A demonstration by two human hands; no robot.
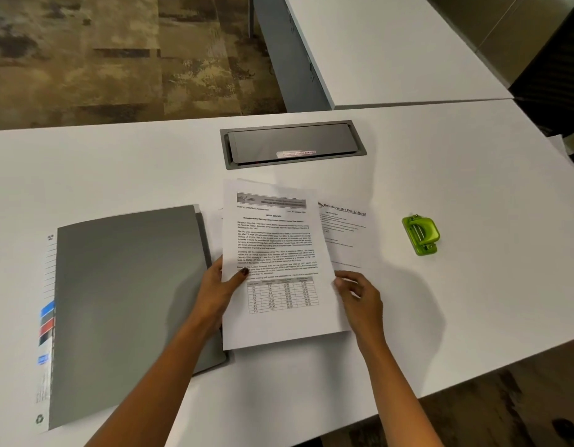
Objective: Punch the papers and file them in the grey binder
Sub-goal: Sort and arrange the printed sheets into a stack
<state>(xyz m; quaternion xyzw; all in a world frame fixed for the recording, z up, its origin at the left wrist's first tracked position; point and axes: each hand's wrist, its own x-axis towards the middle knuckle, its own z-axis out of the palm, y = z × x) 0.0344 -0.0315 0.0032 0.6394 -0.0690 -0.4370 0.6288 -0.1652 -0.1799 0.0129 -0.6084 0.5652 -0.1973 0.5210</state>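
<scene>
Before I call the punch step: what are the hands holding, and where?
The printed papers: left hand pinches their left edge, right hand holds the right edge, both about halfway down.

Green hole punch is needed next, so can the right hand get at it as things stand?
Probably yes: nothing stands between the right hand and the hole punch, though that hand holds the sheet.

A closed grey binder (131, 301) lies flat on a white table (440, 175), with a printed label strip along its left edge. Just to its right, the papers (272, 253), printed with text and a small chart, are pinched at their side edges by the left hand (219, 285) and right hand (360, 295). Another printed page (343, 233) lies partly covered beneath them. A small green hole punch (420, 234) sits well off to the right.
</scene>
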